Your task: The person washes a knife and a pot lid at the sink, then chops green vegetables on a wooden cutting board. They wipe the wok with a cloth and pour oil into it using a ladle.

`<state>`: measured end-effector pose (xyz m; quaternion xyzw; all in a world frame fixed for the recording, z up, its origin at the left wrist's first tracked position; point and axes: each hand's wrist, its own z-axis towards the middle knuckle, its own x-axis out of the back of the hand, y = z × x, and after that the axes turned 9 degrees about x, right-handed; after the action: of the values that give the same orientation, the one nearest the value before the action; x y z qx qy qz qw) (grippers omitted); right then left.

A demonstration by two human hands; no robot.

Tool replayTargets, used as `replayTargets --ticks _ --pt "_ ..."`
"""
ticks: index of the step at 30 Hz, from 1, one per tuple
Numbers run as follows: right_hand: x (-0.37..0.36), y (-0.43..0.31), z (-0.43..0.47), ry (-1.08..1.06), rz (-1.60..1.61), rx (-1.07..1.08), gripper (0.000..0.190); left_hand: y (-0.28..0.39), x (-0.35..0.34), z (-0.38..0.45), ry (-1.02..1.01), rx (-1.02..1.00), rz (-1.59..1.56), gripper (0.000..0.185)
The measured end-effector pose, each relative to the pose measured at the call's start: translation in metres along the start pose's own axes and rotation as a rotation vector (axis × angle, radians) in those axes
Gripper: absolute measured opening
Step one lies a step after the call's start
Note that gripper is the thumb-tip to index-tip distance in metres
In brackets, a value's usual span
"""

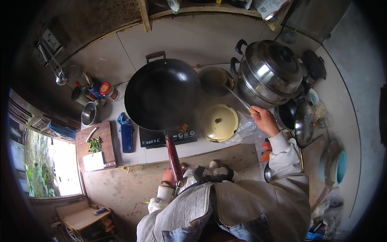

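My right hand [265,120] grips the wooden end of a long-handled ladle [239,98]. The ladle's metal shaft runs down into a yellowish enamel pot [206,91], where its head is hard to make out. Just in front of that pot lies a cream enamel lid [226,129] with a dark knob. My left hand [170,176] is low by my waist, partly hidden behind the red handle [173,155] of a black wok [161,90]; whether it touches the handle cannot be told. Nothing clear shows in the wok, which sits on a black induction cooker [155,139].
A large steel steamer [269,75] stands at the back right, near a glass lid [304,124]. On the left, a wooden cutting board [106,133] carries chopped greens [95,144] and a cleaver [93,161]. Between board and cooker lies a blue phone [127,139]; a steel bowl [89,113] stands behind.
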<state>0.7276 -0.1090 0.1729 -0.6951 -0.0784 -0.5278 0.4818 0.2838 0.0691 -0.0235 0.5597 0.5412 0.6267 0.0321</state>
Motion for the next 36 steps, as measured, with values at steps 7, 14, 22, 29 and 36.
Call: replayTargets --ticks 7,14,22,29,36 --pt "0.013 -0.007 0.003 -0.038 0.055 -0.03 0.037 0.005 0.004 -0.001 -0.028 0.022 -0.014 0.033" --pt "0.023 -0.002 0.004 -0.01 0.045 0.068 0.038 0.006 0.009 0.0 0.039 0.04 -0.032 0.032" --pt "0.039 -0.029 0.004 -0.038 0.14 0.051 0.038 0.086 0.092 0.012 -0.122 0.249 -1.179 0.058" --pt "0.047 -0.037 0.007 -0.056 0.147 0.056 0.039 0.132 0.101 0.029 -0.205 0.214 -1.185 0.048" --pt "0.053 -0.044 0.007 -0.065 0.096 0.064 0.039 0.137 0.092 0.042 -0.217 0.303 -1.604 0.028"
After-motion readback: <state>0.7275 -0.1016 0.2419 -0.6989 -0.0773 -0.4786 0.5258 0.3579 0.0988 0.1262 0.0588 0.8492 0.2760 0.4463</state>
